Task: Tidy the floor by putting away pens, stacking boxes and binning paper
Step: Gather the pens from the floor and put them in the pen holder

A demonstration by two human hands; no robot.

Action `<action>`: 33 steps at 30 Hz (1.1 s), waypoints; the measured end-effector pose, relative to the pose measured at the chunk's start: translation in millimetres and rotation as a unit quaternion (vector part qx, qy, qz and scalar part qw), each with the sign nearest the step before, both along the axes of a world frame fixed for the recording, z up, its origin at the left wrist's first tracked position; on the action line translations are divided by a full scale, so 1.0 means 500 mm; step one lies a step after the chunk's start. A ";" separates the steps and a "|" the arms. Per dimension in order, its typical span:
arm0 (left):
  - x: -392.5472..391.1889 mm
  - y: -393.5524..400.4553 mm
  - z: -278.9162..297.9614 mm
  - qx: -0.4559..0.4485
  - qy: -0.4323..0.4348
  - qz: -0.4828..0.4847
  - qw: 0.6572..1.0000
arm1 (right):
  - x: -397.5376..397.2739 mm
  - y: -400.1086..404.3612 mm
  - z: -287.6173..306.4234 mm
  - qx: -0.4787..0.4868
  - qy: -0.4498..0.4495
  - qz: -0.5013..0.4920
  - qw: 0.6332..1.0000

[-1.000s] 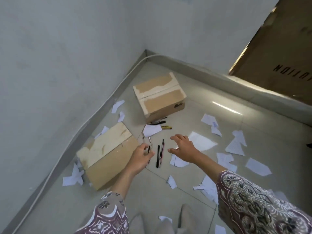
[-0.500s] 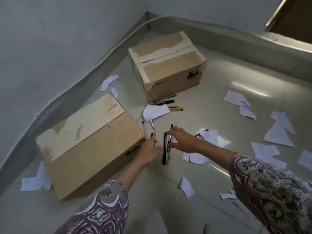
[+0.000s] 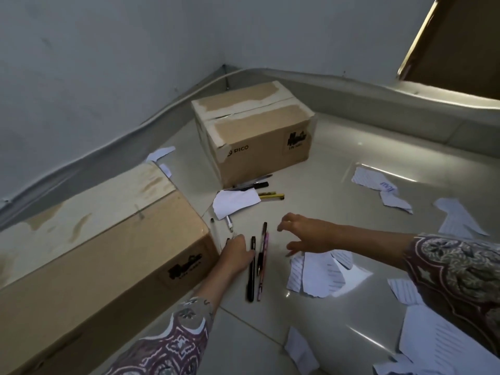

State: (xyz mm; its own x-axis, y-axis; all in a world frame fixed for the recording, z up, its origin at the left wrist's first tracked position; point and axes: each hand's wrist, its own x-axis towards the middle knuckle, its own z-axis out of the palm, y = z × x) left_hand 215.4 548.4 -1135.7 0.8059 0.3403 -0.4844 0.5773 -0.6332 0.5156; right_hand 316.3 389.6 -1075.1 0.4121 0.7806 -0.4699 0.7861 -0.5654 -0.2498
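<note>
Several pens lie on the tiled floor between two cardboard boxes. My left hand (image 3: 238,255) is down on the floor beside the near box (image 3: 94,253). Its fingers curl over a silver pen (image 3: 234,235) whose tip pokes out, and its thumb touches a black pen (image 3: 251,269). A pink pen (image 3: 263,266) lies right of that one. My right hand (image 3: 305,236) hovers just right of these pens, fingers spread and holding nothing. More pens (image 3: 266,194) lie in front of the far box marked PICO (image 3: 257,136), partly under a torn paper (image 3: 235,203).
Torn lined paper is scattered over the floor, with a pile (image 3: 319,274) under my right wrist and pieces at the right (image 3: 457,217) and bottom right (image 3: 433,339). Grey walls meet in a corner behind the far box. A brown panel (image 3: 460,44) leans at the upper right.
My right hand has let go of the dark pens and lifted off to the right, fingers spread. My left hand has stayed on the pens by the near box. The camera has tilted up slightly.
</note>
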 end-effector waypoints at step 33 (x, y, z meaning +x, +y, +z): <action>0.076 -0.058 -0.044 0.148 -0.076 -0.025 0.986 | 0.049 -0.057 -0.038 -0.012 0.002 -0.017 1.000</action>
State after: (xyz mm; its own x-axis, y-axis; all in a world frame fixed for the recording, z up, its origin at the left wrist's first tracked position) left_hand 253.5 519.6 -1157.9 0.8807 0.4077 -0.2414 0.4724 -0.7945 0.3816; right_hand 341.0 361.0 -1094.2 0.4357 0.7543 -0.4911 0.7652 -0.5977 -0.2391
